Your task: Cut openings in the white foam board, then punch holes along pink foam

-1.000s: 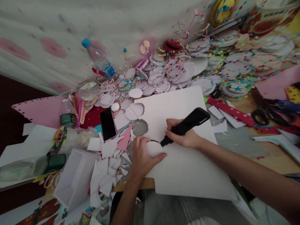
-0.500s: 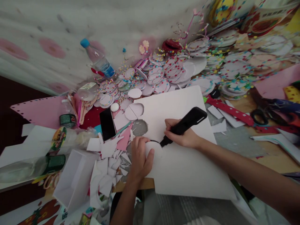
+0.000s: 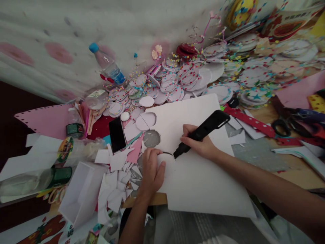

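A large white foam-like board (image 3: 200,179) lies in front of me, with round openings along its left side. My left hand (image 3: 152,169) rests on its left part, thumb apart from the fingers, pressing beside a round outline. A dark curved slit (image 3: 168,153) runs along the top of that outline. My right hand (image 3: 200,144) is closed round a thick black pen-like cutter (image 3: 209,125). The cutter leans to the right, its tip at the right end of the slit; the blade is too small to see. A white disc (image 3: 146,121) with a line across it lies at the board's upper left.
White paper scraps (image 3: 119,184) and a white box (image 3: 81,193) are at left, near a black phone (image 3: 117,135) and bottles (image 3: 109,66). Dotted round discs (image 3: 189,76) pile along the back. Scissors (image 3: 281,127) and a red ribbon (image 3: 248,118) lie at right.
My right hand has shifted slightly right and the cutter's rear end has risen to the upper right. Its tip stays near the same spot. My left hand is almost still.
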`<state>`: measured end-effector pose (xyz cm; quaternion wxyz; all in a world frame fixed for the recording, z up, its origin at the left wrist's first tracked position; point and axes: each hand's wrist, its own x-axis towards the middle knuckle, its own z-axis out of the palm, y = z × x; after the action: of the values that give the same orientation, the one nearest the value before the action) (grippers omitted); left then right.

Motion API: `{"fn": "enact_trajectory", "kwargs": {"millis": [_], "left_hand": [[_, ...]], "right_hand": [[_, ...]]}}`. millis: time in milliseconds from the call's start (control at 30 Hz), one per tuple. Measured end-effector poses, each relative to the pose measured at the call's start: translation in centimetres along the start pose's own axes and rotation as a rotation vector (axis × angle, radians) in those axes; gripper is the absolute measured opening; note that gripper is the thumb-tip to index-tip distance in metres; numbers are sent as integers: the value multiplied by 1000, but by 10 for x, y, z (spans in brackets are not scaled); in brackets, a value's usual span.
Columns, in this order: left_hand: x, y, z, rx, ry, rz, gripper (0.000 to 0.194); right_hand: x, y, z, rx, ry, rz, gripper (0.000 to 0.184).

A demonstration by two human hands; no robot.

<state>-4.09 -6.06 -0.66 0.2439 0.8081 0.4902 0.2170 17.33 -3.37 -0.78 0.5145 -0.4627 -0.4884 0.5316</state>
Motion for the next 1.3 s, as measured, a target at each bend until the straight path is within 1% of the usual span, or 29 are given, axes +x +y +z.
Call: {"fn": "enact_trajectory", "kwargs": {"millis": [67,133,200,300,400,467,600,733,833,1000,1167,1300], "left_hand": [[2,4,1,69,-8,-9,21],[5,10,4,184,-16,-47,32],[8,18,7,294,-7,-108,42],[10,27,14,374,54,-171,43],[10,28,19,376,118,-166,40],[9,26,21,360,137,-151,39],[8,23,21,325,151,-121,39],[7,22,21,315,155,-91,41],[7,22,20,312,161,-73,44],[7,23,19,305,170,-63,46],[7,24,19,282,170,-82,47],[8,24,18,269,162,-83,46]], "right_hand": [[1,1,0,28,84,-25,25],[1,2,0,51,127,-27,24],[2,2,0,53,120,-25,24],[1,2,2,-10,62,-54,25],[0,2,4,-65,3,-67,25],[-1,2,4,-72,-9,-71,25],[-2,1,4,-76,-16,-93,26],[-3,0,4,-76,-81,-92,24],[-3,-1,3,-102,-116,-120,26],[-4,-2,2,-139,-125,-134,26],[-3,0,2,-137,-116,-145,27],[-3,0,4,-121,-102,-115,26]]}}
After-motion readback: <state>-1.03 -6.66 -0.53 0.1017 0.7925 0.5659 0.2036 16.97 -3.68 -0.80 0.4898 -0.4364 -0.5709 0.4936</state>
